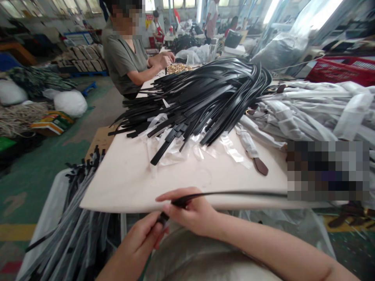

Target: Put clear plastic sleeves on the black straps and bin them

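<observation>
Close to the table's front edge, my left hand (143,238) is closed around the end of a black strap (234,192). My right hand (193,214) pinches the same strap just beside it, and the strap runs off to the right above my forearm. A large heap of black straps (216,93) lies across the white table (117,187), with clear plastic film (175,152) under its near ends. The strap's tip is partly hidden by my fingers.
Plastic-wrapped straps (316,113) cover the table's right side, one with a brown leather end (260,166). A bin (52,203) of wrapped straps stands at lower left. A person (125,58) works at the table's far left beside gold-coloured pieces (178,68).
</observation>
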### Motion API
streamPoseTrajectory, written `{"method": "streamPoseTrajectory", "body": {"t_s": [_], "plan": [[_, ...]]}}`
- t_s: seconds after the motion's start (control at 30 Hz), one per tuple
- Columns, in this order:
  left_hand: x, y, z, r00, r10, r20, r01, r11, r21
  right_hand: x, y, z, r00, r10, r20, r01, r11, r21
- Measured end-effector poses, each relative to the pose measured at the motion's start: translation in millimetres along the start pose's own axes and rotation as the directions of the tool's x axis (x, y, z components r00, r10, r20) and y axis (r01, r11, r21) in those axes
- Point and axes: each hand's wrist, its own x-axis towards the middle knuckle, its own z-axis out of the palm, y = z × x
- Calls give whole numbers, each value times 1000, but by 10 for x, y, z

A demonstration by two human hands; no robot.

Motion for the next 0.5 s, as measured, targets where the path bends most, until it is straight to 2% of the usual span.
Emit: {"method": "streamPoseTrajectory", "body": {"t_s": [0.07, 0.1, 0.13, 0.17, 0.2, 0.27, 0.3, 0.33, 0.37, 0.43, 0.47, 0.5], "plan": [[-26, -7, -40, 999, -29, 19, 27, 998, 61, 69, -51, -45, 978, -9, -209, 10, 1000, 0], [-35, -8, -58, 999, -40, 2, 40, 997, 70, 107, -67, -62, 959, -19, -282, 20, 1000, 2], [-40, -7, -71, 999, -40, -15, 41, 996, 74, 139, -67, -62, 952, -30, -304, 35, 999, 11], [-43, -7, -79, 999, -30, -27, 32, 997, 74, 158, -50, -42, 963, -32, -266, 41, 999, 25], [-43, -8, -82, 999, -13, -35, 15, 997, 72, 164, -21, -4, 986, -23, -167, 31, 998, 47], [-42, -18, -81, 999, 22, -36, -19, 998, 66, 150, 46, 93, 995, 11, 100, -21, 995, 93], [-45, -26, -81, 999, 25, -36, -23, 998, 59, 140, 68, 133, 983, 37, 178, -57, 992, 111], [-50, -37, -85, 999, 19, -33, -17, 998, 55, 135, 76, 158, 982, 64, 180, -86, 989, 117], [-56, -47, -91, 1000, 5, -22, -4, 999, 53, 137, 72, 168, 990, 88, 112, -100, 989, 109], [-71, -62, -105, 1000, -29, -3, 29, 999, 46, 155, 52, 163, 990, 93, -111, -88, 995, 51], [-76, -67, -108, 999, -43, 6, 43, 999, 34, 164, 52, 166, 983, 74, -167, -72, 997, 16], [-80, -70, -107, 999, -49, 8, 49, 999, 13, 168, 66, 181, 987, 56, -150, -58, 998, -9]]}}
